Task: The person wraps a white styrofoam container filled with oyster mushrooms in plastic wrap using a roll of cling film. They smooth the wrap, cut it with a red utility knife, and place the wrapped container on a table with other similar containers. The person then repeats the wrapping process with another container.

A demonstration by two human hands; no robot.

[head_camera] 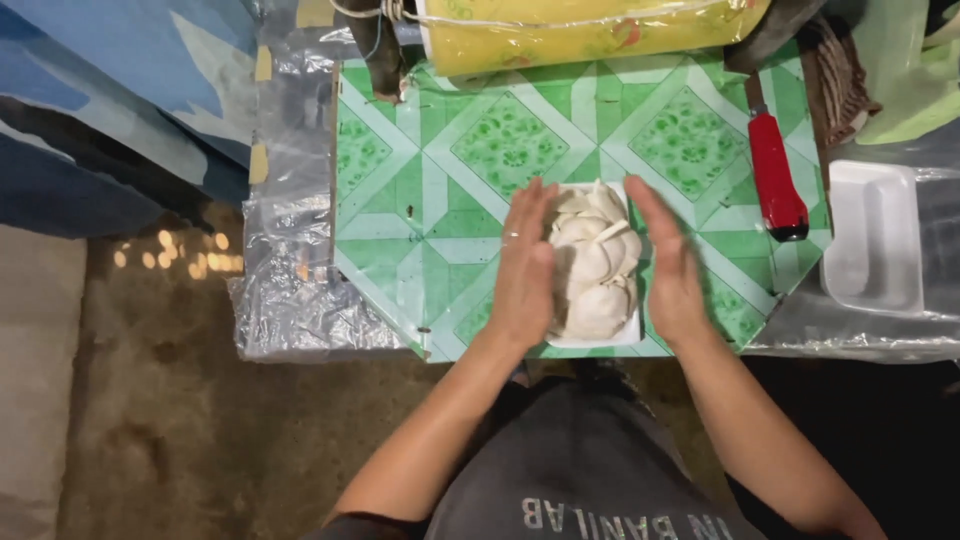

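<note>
From the head camera, the small table is covered with a glossy sheet of green and white diamond pattern, and its near edge runs just under the wrists. To the left of the hands the patterned surface is free up to the crumpled clear plastic that hangs over the left edge; beyond that is brown floor.

The white tray stands near the front edge, a shallow rectangular foam-like container. It is filled with pale, smooth, rounded dumplings, heaped above the rim.

The left hand lies flat against the left side of the tray, fingers straight and together, not clenched. The right hand presses the right side in the same way, palm inward. Both hands hold the tray between them.

To the right, a knife with red handle lies near the table edge, well apart from the hands. Farther right, an empty white tray rests on clear plastic. At the far edge lies a yellow roll wrapped in shiny film.
</note>
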